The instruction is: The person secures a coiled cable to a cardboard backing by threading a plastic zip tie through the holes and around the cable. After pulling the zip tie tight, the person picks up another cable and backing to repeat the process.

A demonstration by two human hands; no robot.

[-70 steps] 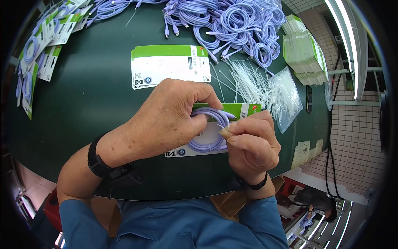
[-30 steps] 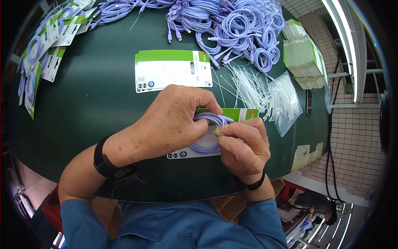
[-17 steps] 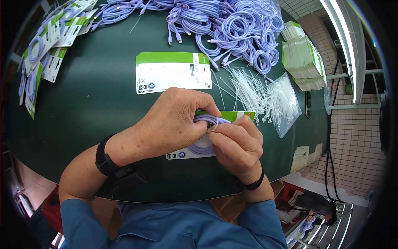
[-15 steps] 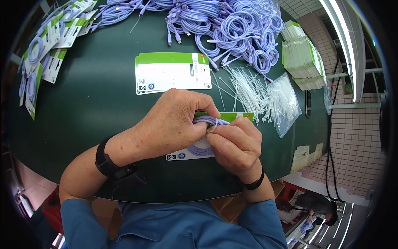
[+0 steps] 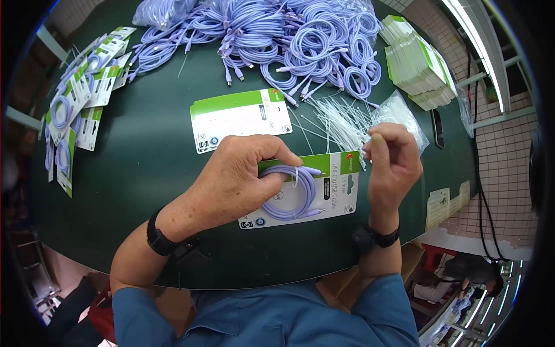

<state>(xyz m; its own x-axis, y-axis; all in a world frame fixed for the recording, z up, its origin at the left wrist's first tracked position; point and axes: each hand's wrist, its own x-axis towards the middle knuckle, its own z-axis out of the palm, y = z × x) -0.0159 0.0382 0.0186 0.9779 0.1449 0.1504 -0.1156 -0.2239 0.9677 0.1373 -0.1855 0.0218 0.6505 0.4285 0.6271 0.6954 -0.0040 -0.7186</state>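
My left hand [image 5: 245, 170] grips a coiled lilac USB cable [image 5: 309, 194] at its upper left, thumb and forefinger pinched on the coil. The coil lies on a white and green backing card [image 5: 342, 199] above the table. A white cable tie [image 5: 296, 175] loops round the top of the coil beside my forefinger. To the right, apart from the card, my right hand [image 5: 396, 159] is raised with its fingers closed near the loose white cable ties [image 5: 338, 124]. What its fingertips hold, if anything, cannot be made out.
Lilac cables [image 5: 254, 34] are heaped at the back. Flat backing cards [image 5: 231, 124] lie ahead of my hands; card stacks [image 5: 419, 69] stand far right. Carded cables [image 5: 75, 98] pile up at the left. A clear bag of ties [image 5: 399, 113] and a phone [image 5: 437, 128] lie right.
My right hand has let go of the coil and moved right and up. The coil and card now show more fully, held by my left hand alone. The view has shifted slightly.
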